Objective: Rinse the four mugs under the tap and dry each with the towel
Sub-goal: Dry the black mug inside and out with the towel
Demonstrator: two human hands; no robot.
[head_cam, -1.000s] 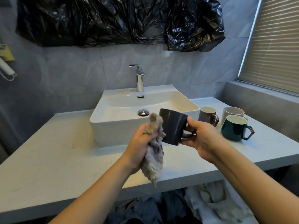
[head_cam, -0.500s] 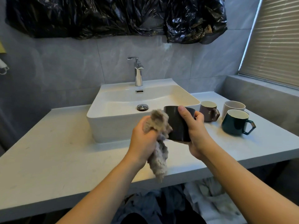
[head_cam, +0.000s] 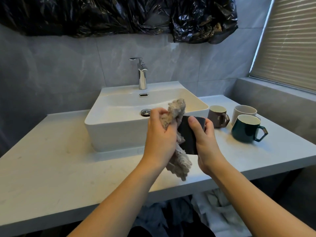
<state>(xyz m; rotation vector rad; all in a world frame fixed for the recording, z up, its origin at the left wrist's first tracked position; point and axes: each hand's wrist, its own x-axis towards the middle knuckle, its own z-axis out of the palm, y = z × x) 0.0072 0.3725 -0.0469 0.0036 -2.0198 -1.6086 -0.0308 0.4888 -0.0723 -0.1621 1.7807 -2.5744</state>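
My right hand grips a black mug in front of the sink, its mouth turned toward my left hand. My left hand clutches a fluffy grey-beige towel and presses it against the mug's open end; the mug's rim and inside are hidden by the towel. Three other mugs stand upright on the counter to the right: a brown mug, a white mug and a dark green mug. The chrome tap stands behind the basin with no water running.
A white basin sits on the pale counter. Black plastic sheeting hangs on the wall above. A blind covers the window at right. Crumpled cloths lie under the counter.
My right hand has turned the black mug so its mouth faces left, and my left hand has pushed the towel up against and over its open end.
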